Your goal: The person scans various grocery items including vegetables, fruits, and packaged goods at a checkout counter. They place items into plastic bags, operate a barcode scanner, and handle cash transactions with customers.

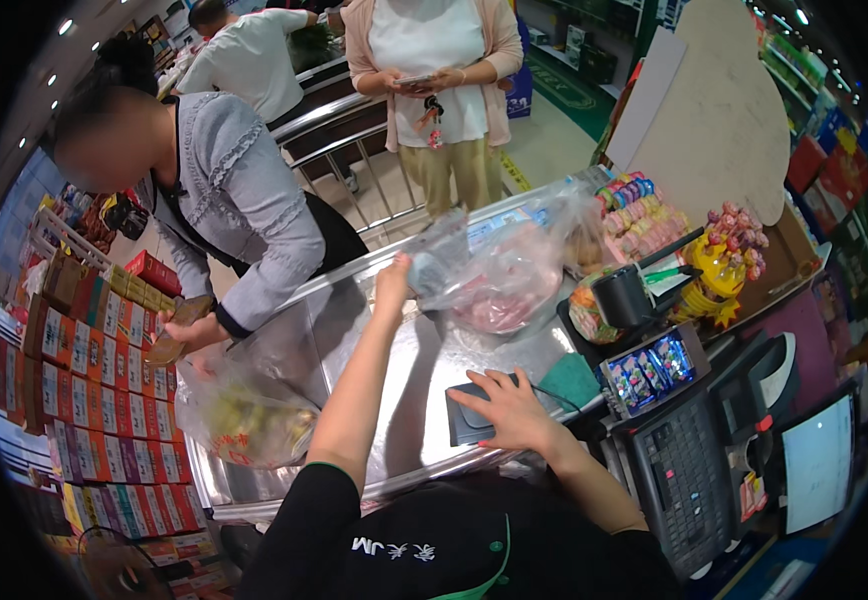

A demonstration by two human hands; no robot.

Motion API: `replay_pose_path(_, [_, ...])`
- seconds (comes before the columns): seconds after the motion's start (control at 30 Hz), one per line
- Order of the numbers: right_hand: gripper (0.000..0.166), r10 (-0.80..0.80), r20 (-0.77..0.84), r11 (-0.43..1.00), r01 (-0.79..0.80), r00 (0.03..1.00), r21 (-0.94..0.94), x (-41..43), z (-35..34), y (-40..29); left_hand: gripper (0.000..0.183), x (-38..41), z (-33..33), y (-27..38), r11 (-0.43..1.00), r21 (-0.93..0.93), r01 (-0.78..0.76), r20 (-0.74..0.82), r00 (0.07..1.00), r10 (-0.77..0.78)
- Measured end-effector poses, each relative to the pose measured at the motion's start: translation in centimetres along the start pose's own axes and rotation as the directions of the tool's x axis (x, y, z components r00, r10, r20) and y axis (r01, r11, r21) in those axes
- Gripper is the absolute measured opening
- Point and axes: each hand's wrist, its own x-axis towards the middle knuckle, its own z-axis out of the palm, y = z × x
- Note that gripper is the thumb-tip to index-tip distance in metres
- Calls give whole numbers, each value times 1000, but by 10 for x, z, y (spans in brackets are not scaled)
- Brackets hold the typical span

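Observation:
My left hand (393, 289) reaches across the metal checkout counter (344, 382) and grips a clear plastic bag (434, 262) with something greyish inside. My right hand (513, 412) lies with fingers spread on a flat dark pad (468, 420) near the counter's front edge. Just beyond it is a larger clear bag of pinkish goods (501, 300), perhaps meat. A green cloth-like piece (569, 381) lies right of the pad. On the left end of the counter sits a bag of yellow-green produce (254, 424).
A person in a grey jacket (246, 172) leans over the left end, holding a phone (179, 330). Another person (434, 82) stands behind the counter's far edge. To the right are candy displays (644, 210), a keyboard (681, 472) and a screen (820, 461). Stacked boxes (111, 375) line the left.

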Motion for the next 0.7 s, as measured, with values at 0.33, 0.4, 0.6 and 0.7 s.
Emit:
replay_pose_path(0.33, [93,118,-142,993,-119,983,2,10,9,-15,34,-101,-119,-24,613,-754,236,89,961,-261])
replay_pose_path(0.4, [93,133,-123,991,-136,983,-13,13,9,-17,33,-125,-139,-30,713,-665,221,32,963,-268])
replay_pose_path(0.6, [89,155,-190,988,-149,969,49,21,6,-17,35,-152,-165,-66,803,-594,45,-119,982,-143])
replay_pose_path(0.7, [88,316,-298,949,-297,901,106,32,11,-17,36,-164,-169,-66,741,-659,132,-59,973,-225])
